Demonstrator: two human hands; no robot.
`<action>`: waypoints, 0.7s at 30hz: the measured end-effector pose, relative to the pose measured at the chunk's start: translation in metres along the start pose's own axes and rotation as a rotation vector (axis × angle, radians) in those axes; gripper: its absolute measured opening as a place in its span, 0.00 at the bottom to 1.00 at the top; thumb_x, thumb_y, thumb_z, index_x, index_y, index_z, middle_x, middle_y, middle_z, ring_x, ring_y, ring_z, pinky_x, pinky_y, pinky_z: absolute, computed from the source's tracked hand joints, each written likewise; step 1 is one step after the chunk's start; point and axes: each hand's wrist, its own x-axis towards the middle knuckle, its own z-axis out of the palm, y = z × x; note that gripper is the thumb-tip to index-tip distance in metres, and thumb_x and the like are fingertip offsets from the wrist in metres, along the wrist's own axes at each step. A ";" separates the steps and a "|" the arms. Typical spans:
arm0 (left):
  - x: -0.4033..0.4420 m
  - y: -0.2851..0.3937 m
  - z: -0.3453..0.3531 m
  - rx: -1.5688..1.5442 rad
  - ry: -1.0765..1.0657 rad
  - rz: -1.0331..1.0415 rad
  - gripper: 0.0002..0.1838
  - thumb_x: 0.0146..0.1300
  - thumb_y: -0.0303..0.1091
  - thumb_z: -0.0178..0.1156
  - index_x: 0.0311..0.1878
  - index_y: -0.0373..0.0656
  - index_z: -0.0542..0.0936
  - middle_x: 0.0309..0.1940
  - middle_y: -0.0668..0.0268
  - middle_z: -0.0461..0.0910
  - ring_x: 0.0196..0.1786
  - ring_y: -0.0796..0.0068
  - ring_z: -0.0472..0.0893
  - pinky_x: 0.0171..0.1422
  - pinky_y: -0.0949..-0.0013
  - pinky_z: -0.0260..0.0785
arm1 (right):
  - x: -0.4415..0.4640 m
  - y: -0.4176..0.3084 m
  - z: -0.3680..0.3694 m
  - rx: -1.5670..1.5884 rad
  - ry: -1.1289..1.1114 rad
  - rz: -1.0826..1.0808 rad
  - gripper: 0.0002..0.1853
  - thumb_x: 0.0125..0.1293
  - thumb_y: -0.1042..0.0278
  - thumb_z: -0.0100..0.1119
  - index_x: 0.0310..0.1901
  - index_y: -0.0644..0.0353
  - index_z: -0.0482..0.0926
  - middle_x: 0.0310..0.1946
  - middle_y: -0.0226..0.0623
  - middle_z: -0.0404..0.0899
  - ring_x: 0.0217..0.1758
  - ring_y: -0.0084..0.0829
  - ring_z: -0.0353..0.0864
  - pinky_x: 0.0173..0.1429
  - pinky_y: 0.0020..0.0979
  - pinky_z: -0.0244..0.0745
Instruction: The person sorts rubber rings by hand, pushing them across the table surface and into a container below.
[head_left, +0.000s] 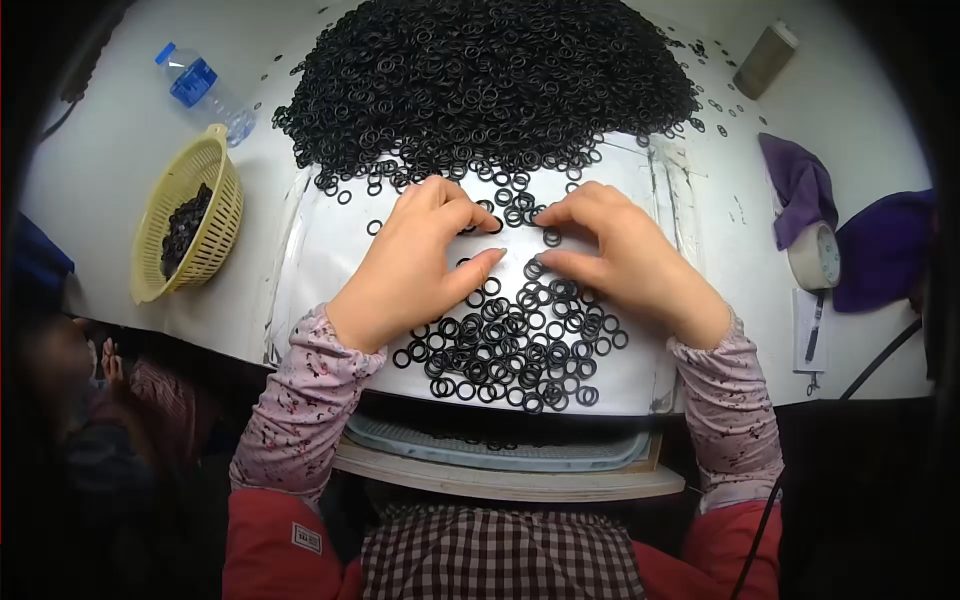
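Observation:
Black rubber rings lie in a loose cluster on the white work surface, just below both hands. Behind them rises a large heap of the same rings. My left hand is over the left side of the surface, thumb and index finger apart, with rings near the fingertips. My right hand is opposite, its thumb and index finger also apart, their tips at a few rings. A small gap separates the two hands. The undersides of both hands are hidden.
A yellow basket with dark pieces and a plastic bottle are at left. At right are another bottle, purple cloth, tape roll, and notepad with pen. Below sits a tray. Another person shows lower left.

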 end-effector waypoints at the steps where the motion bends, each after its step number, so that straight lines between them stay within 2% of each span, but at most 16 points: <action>1: 0.000 0.002 0.000 -0.013 -0.003 0.016 0.11 0.64 0.33 0.70 0.47 0.40 0.86 0.45 0.60 0.79 0.51 0.62 0.78 0.57 0.64 0.71 | -0.001 -0.003 0.000 0.068 -0.054 -0.008 0.12 0.62 0.65 0.73 0.44 0.61 0.88 0.41 0.42 0.82 0.50 0.43 0.81 0.56 0.39 0.77; 2: -0.001 0.005 -0.001 -0.026 -0.005 0.030 0.10 0.64 0.33 0.70 0.46 0.40 0.86 0.42 0.61 0.79 0.49 0.63 0.79 0.55 0.64 0.72 | -0.002 -0.006 -0.001 0.076 -0.106 -0.082 0.12 0.62 0.64 0.74 0.44 0.61 0.88 0.40 0.42 0.82 0.49 0.42 0.81 0.54 0.39 0.78; 5: -0.003 0.016 -0.010 -0.153 -0.219 0.053 0.08 0.64 0.32 0.70 0.42 0.39 0.86 0.37 0.63 0.80 0.43 0.66 0.80 0.48 0.66 0.73 | -0.007 -0.018 -0.006 0.192 -0.309 -0.077 0.11 0.64 0.64 0.73 0.43 0.61 0.88 0.39 0.41 0.83 0.46 0.41 0.84 0.52 0.36 0.80; 6: -0.005 0.021 -0.014 -0.218 -0.275 0.024 0.08 0.65 0.33 0.70 0.41 0.39 0.86 0.34 0.65 0.79 0.39 0.71 0.79 0.44 0.69 0.72 | -0.007 -0.021 -0.008 0.212 -0.366 -0.078 0.10 0.65 0.64 0.72 0.43 0.61 0.88 0.40 0.41 0.83 0.43 0.38 0.85 0.50 0.35 0.80; 9: 0.000 0.034 -0.028 -0.337 -0.514 -0.263 0.08 0.65 0.33 0.70 0.39 0.38 0.85 0.32 0.66 0.77 0.39 0.75 0.77 0.43 0.71 0.71 | -0.001 -0.024 -0.012 0.254 -0.291 0.100 0.10 0.66 0.65 0.72 0.44 0.61 0.88 0.41 0.41 0.83 0.41 0.35 0.85 0.47 0.33 0.81; 10: 0.002 0.034 -0.031 -0.388 -0.537 -0.341 0.08 0.66 0.33 0.69 0.42 0.37 0.85 0.38 0.65 0.79 0.41 0.77 0.77 0.43 0.72 0.70 | 0.001 -0.020 -0.005 0.279 -0.112 0.142 0.10 0.66 0.66 0.71 0.43 0.62 0.88 0.42 0.41 0.84 0.39 0.33 0.85 0.45 0.32 0.81; 11: 0.003 0.031 -0.028 -0.316 -0.408 -0.272 0.09 0.66 0.33 0.69 0.44 0.37 0.84 0.42 0.63 0.79 0.43 0.75 0.78 0.46 0.71 0.71 | 0.003 -0.021 -0.001 0.161 0.061 0.128 0.09 0.66 0.65 0.72 0.40 0.62 0.89 0.42 0.40 0.84 0.37 0.33 0.84 0.44 0.31 0.81; 13: 0.002 0.019 -0.017 -0.166 -0.149 -0.134 0.12 0.65 0.32 0.69 0.48 0.37 0.84 0.50 0.59 0.80 0.49 0.72 0.79 0.51 0.69 0.72 | 0.010 0.002 0.012 -0.170 0.329 -0.206 0.11 0.64 0.63 0.73 0.42 0.61 0.89 0.42 0.40 0.84 0.42 0.36 0.83 0.49 0.33 0.80; 16: 0.000 0.000 0.002 0.016 0.019 0.020 0.17 0.63 0.32 0.69 0.55 0.38 0.82 0.56 0.56 0.77 0.59 0.61 0.76 0.65 0.61 0.69 | 0.003 -0.003 0.005 -0.027 0.008 -0.058 0.12 0.62 0.62 0.75 0.42 0.61 0.89 0.43 0.38 0.84 0.52 0.40 0.81 0.57 0.36 0.78; 17: -0.001 -0.004 0.005 0.076 0.075 0.069 0.19 0.63 0.31 0.69 0.57 0.38 0.82 0.59 0.55 0.76 0.63 0.57 0.75 0.70 0.58 0.68 | 0.004 -0.009 0.002 0.046 -0.021 0.058 0.12 0.62 0.62 0.75 0.41 0.61 0.89 0.42 0.38 0.84 0.52 0.40 0.80 0.57 0.37 0.77; 19: -0.001 -0.004 0.006 0.050 0.052 0.084 0.18 0.63 0.32 0.69 0.55 0.39 0.83 0.58 0.56 0.77 0.63 0.57 0.74 0.70 0.57 0.68 | 0.008 -0.021 -0.002 0.193 -0.080 0.290 0.11 0.61 0.63 0.75 0.39 0.61 0.89 0.40 0.38 0.84 0.53 0.41 0.80 0.57 0.39 0.76; 21: -0.001 -0.001 0.004 0.013 0.006 0.069 0.15 0.62 0.32 0.69 0.52 0.39 0.84 0.57 0.57 0.78 0.64 0.57 0.74 0.70 0.57 0.67 | 0.014 -0.001 0.019 -0.019 0.234 -0.048 0.11 0.62 0.62 0.75 0.35 0.62 0.88 0.36 0.38 0.84 0.45 0.40 0.82 0.50 0.38 0.78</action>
